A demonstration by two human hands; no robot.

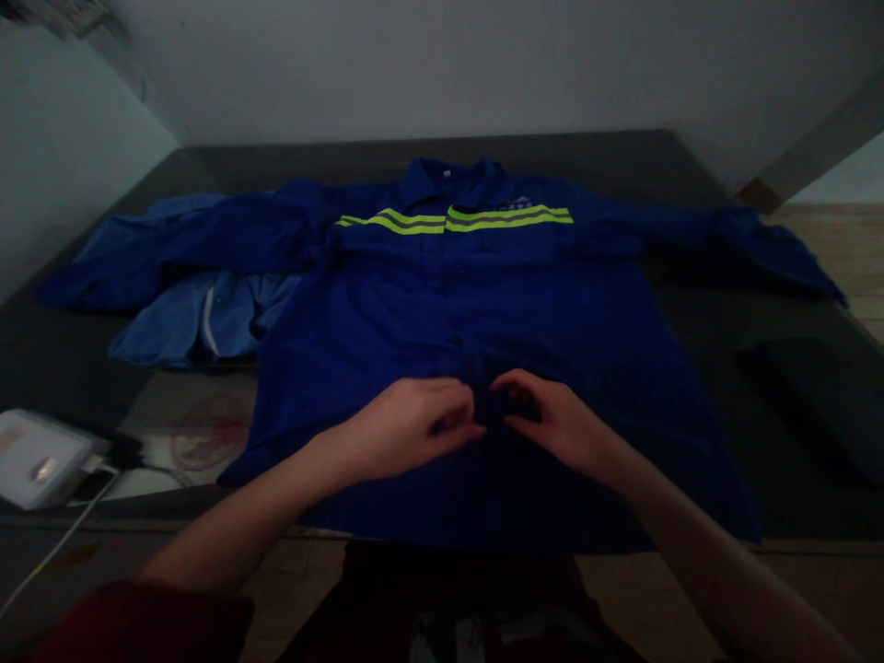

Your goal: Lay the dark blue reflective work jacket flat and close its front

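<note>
A dark blue work jacket (552, 313) lies spread front side up, its collar away from me and both sleeves stretched out. Yellow-green reflective stripes cross its chest. Over the lower middle of the front, my left hand (421, 419) is closed, with thumb and fingers pinching the cloth along the front opening. Just to its right, my right hand (552, 414) has curled fingers and its thumb and forefinger on the same bunched cloth. The dim light hides any button or fastener between the fingertips.
The dark table (594, 152) stands against a pale wall. A lighter blue garment (186, 322) lies partly under the jacket's left-hand sleeve. At the left front are a white device (45, 460) with a cable and a paper (158, 405) with a red stamp. A dark flat object (821, 396) lies at right.
</note>
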